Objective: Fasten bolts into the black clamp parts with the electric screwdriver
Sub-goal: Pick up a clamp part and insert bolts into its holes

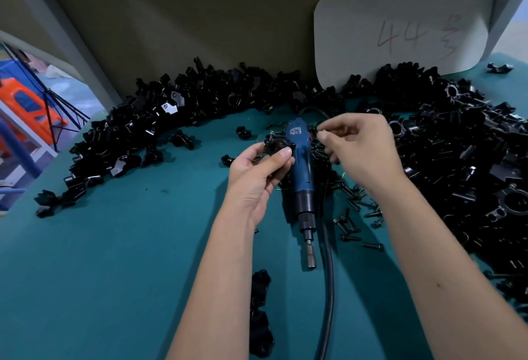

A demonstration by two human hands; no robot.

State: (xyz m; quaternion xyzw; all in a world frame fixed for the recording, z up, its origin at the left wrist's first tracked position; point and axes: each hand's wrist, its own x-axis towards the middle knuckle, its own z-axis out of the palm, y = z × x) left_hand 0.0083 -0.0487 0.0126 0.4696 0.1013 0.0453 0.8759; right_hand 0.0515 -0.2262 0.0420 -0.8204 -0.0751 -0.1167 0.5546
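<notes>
Two bare hands work above the middle of a teal surface (114,274). The left hand (257,177) has its grip closed round a black clamp part (278,144), thumb on top and fingers curled beneath, holding it just clear of the surface and touching the left side of the electric screwdriver (303,177). That tool lies flat between the two forearms, its blue body toward the far edge and its metal bit (312,257) pointing at the near edge, with a black cable (328,288) running beside it to the near edge. The right hand (363,154) pinches a small bolt (324,131) between thumb and forefinger, just right of the screwdriver's blue end and near the clamp. Loose bolts (351,225) lie scattered on the surface under and beside the right forearm. A thick heap of black clamp parts (177,108) curves along the far edge and down the right edge, and a few assembled clamps (261,317) sit near the near edge, left of the cable. A pale card marked "44" (400,25) leans against the back panel at the far right corner.
</notes>
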